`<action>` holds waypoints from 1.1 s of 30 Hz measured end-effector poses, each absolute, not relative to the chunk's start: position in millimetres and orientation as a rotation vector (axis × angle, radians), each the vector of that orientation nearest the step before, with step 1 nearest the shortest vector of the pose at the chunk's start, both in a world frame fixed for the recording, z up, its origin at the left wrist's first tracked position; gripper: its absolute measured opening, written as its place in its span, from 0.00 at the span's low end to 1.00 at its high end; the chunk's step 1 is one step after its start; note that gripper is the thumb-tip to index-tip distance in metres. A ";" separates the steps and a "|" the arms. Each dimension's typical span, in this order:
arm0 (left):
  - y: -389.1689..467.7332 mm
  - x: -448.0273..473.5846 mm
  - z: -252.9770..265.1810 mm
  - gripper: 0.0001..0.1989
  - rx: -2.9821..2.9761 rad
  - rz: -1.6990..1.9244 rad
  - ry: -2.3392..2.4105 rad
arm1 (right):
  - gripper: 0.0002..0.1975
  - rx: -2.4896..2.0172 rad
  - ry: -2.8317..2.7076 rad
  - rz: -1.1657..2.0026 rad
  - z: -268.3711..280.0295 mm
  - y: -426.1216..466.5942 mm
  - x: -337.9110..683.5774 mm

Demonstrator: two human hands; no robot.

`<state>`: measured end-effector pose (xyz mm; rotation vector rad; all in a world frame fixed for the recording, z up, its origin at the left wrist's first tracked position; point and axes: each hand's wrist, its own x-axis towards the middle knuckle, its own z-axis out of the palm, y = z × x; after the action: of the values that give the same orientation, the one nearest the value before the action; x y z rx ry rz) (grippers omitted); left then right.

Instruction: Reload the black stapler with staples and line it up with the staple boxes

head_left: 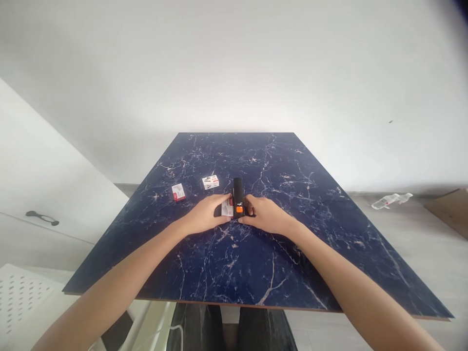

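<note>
A slim black device with an orange patch (238,195) stands in front of me on the table; its exact kind is not clear. Against its left side is a small white and red box (227,207). My left hand (206,212) grips this box between thumb and fingers, close to the device. From the other side, my right hand (265,213) has its curled fingers and thumb on the device's right side. Further left lie another white and red box (178,192) and a white box with dark and red print (210,182).
The dark blue marbled table (234,273) has its far edge close to a pale wall (234,68). A white cabinet door with a dark handle (42,218) stands at left. On the floor at right are clear plastic bottles (391,200) and a cardboard piece (449,212).
</note>
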<state>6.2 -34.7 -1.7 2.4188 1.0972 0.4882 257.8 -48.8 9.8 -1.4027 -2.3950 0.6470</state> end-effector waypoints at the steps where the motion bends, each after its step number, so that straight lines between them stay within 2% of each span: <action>1: -35.1 6.3 0.0 0.37 2.435 0.491 1.094 | 0.15 -1.410 -2.396 0.650 9.8 -48.7 258.0; 3: -32.3 3.5 4.7 0.35 2.485 0.538 1.112 | 0.15 -1.429 -2.395 0.662 10.4 -48.5 258.1; 5: -22.3 -7.2 10.0 0.28 2.526 0.674 1.254 | 0.16 -1.443 -2.392 0.667 11.5 -48.2 258.0; 8: 4.3 -42.3 16.8 0.17 2.384 0.858 1.814 | 0.16 -1.452 -2.398 0.680 12.4 -48.0 258.2; 10: 21.9 -74.0 21.1 0.14 2.190 0.644 2.100 | 0.16 -1.454 -2.398 0.685 12.0 -47.9 258.4; 11: 28.2 -89.4 23.6 0.15 2.125 0.486 2.080 | 0.16 -1.454 -2.395 0.682 11.7 -47.8 258.5; 14: 34.6 -120.8 33.8 0.20 2.080 0.272 1.733 | 0.16 -1.450 -2.391 0.670 10.6 -47.6 258.3; 17: 27.1 -120.6 42.9 0.23 2.180 0.183 1.617 | 0.17 -1.437 -2.404 0.664 10.3 -47.3 258.0; 22: 3.0 -68.5 41.4 0.17 2.294 0.437 1.345 | 0.17 -1.419 -2.400 0.619 8.9 -47.3 257.4; 26: -18.4 -16.8 24.0 0.19 2.440 0.562 1.183 | 0.17 -1.389 -2.408 0.595 6.6 -47.3 257.3; 28: -25.7 -1.4 13.3 0.23 2.462 0.577 1.123 | 0.17 -1.368 -2.411 0.598 5.8 -47.2 257.7; 33: -26.8 -2.6 1.2 0.43 2.442 0.533 1.124 | 0.16 -1.360 -2.418 0.600 5.0 -47.4 258.7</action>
<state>-2.6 -26.8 1.2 2.4423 1.1239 0.5329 258.7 -47.4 5.0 -1.3602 -2.4181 0.6004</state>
